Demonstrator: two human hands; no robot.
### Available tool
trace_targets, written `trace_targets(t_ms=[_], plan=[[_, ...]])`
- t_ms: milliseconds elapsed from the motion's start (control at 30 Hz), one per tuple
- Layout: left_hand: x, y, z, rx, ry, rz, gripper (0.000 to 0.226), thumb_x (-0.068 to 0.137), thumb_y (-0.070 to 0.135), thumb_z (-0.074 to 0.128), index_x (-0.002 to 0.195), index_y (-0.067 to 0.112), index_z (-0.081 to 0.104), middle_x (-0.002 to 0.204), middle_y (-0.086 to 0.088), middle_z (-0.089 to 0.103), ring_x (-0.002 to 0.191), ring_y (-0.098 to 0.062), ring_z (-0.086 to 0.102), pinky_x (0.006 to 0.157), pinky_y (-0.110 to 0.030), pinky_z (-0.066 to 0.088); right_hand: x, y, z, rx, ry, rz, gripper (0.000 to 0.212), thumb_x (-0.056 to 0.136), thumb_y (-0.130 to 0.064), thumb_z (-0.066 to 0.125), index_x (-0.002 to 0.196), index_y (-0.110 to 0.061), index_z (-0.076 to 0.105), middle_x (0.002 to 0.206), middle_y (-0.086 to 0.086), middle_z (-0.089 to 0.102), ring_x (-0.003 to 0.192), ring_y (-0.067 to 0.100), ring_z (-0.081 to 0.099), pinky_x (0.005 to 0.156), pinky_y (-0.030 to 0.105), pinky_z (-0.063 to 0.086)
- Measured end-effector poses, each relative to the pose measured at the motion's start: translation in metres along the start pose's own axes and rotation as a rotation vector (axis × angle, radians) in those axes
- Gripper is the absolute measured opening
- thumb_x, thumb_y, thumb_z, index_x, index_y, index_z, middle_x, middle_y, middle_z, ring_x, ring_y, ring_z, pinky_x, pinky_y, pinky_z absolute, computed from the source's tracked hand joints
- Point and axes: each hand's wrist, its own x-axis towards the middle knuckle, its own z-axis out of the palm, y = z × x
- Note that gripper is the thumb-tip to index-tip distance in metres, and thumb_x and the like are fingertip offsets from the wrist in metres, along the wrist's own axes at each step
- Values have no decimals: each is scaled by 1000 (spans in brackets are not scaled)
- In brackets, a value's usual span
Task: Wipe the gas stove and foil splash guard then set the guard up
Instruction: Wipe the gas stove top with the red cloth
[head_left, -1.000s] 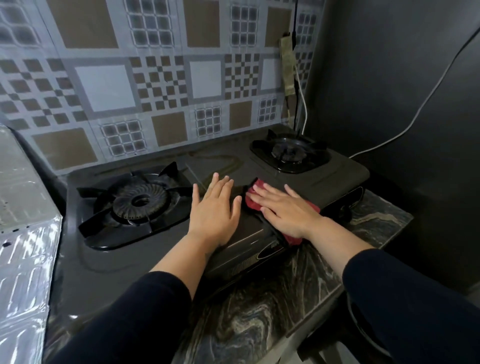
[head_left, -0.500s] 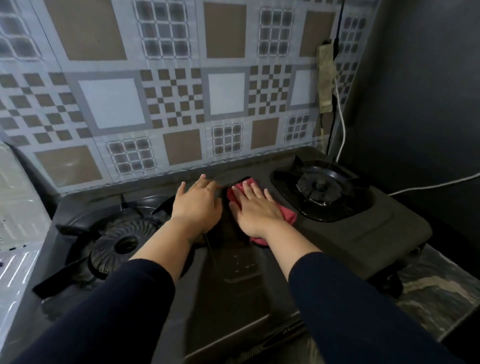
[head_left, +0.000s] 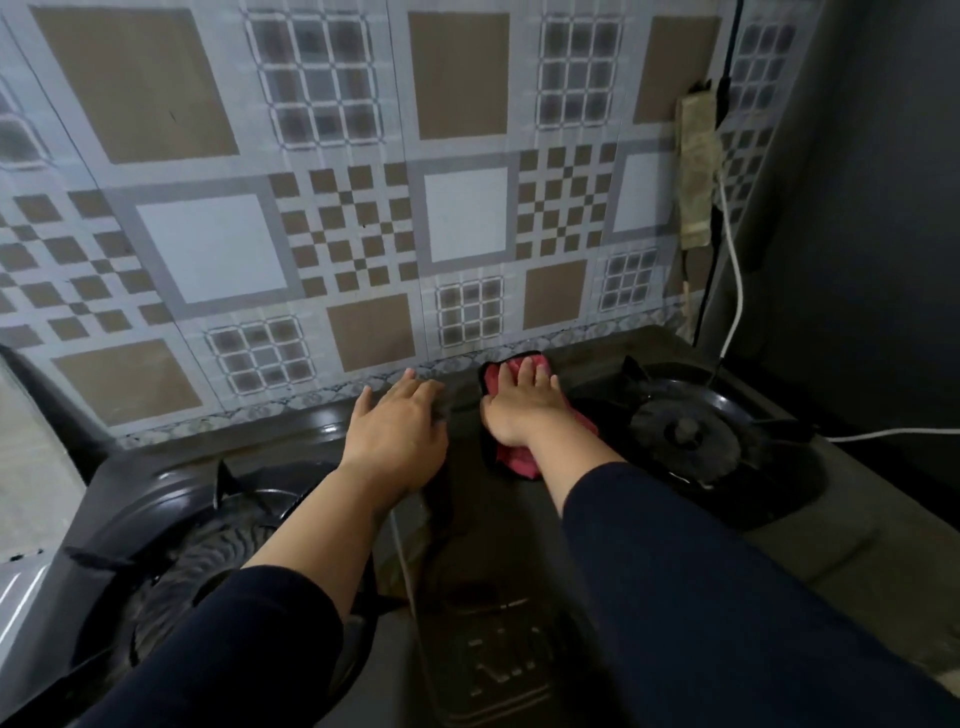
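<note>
The black two-burner gas stove (head_left: 478, 597) fills the lower view. My right hand (head_left: 522, 410) lies flat on a red cloth (head_left: 511, 454) and presses it on the stove's middle strip, close to the back edge by the tiled wall. My left hand (head_left: 397, 436) rests flat on the stove top just left of it, fingers together, holding nothing. The foil splash guard (head_left: 21, 582) shows only as a silvery sliver at the far left edge.
Left burner (head_left: 208, 561) and right burner (head_left: 685, 431) with their pan supports flank my arms. A patterned tile wall (head_left: 332, 218) stands right behind the stove. A power strip (head_left: 698, 171) with a white cable (head_left: 735, 291) hangs at the right, beside a dark wall.
Both hands slid from the stove's front edge toward the back wall, the right one pushing the red cloth along the middle strip. The view moved closer and forward.
</note>
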Motion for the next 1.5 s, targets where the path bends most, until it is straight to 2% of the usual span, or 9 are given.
trace_targets(t_ms=[100, 200, 467, 633, 767, 933, 1233, 1367, 1500], plan=[[11, -3, -3, -9, 11, 32, 50, 99, 28, 41, 148, 24, 30, 159, -4, 23, 148, -14, 15, 120, -44, 3, -2, 11, -14, -65, -75, -111, 64, 98, -35, 26, 151, -14, -3, 159, 12, -14, 146, 29, -15, 119, 44, -5], [19, -4, -2, -46, 44, 48, 48, 99, 27, 41, 147, 25, 32, 159, -5, 24, 148, -15, 17, 120, -44, 4, -8, 8, 9, -43, 46, -172, 63, 99, -35, 22, 151, -12, -4, 159, 7, -15, 147, 23, -13, 119, 41, -5], [36, -7, 11, -11, 64, 81, 53, 99, 31, 41, 149, 25, 26, 161, -4, 20, 149, -14, 12, 120, -44, 2, 58, -4, 4, 135, 193, 364, 72, 97, -43, 28, 149, -5, -5, 158, 16, -14, 146, 34, -12, 117, 46, -10], [56, -8, 15, -15, 3, 142, 52, 99, 32, 42, 149, 27, 27, 160, 2, 21, 149, -9, 3, 120, -46, -2, 104, 42, -25, 206, 164, 604, 88, 91, -56, 38, 150, -7, -6, 159, 13, -13, 146, 33, -12, 115, 46, -10], [74, -2, 17, -32, 10, 177, 51, 99, 32, 42, 148, 28, 27, 160, 1, 20, 149, -9, 2, 120, -46, -2, 123, 84, -39, 185, 138, 759, 90, 91, -61, 37, 150, -10, -8, 159, 12, -14, 146, 34, -11, 116, 48, -7], [85, 1, 20, -36, -38, 179, 51, 99, 30, 43, 148, 28, 28, 160, 2, 22, 149, -10, 3, 120, -49, -2, 125, 88, -43, 166, 136, 832, 88, 91, -63, 33, 150, -12, -7, 159, 14, -13, 145, 38, -9, 115, 52, -7], [67, -4, 0, -34, -29, 102, 53, 96, 23, 46, 147, 26, 31, 159, -5, 24, 149, -14, 8, 121, -48, 1, 87, 14, -18, 84, 116, 575, 77, 95, -54, 27, 151, -10, -4, 158, 19, -13, 144, 42, -10, 114, 54, -7], [34, -15, -12, 15, -7, 32, 53, 96, 24, 43, 148, 23, 30, 159, -6, 24, 149, -14, 9, 121, -48, 4, 36, -34, 9, -5, 113, 274, 66, 100, -44, 25, 151, -13, -2, 159, 17, -10, 145, 41, -6, 116, 52, -5], [-10, -35, -13, 81, -72, -113, 54, 97, 32, 38, 149, 22, 28, 159, -2, 24, 150, -15, 7, 119, -51, 3, -15, -44, 31, 14, 96, -96, 55, 101, -39, 14, 152, -22, 2, 161, 4, -9, 147, 29, -7, 118, 45, -6]])
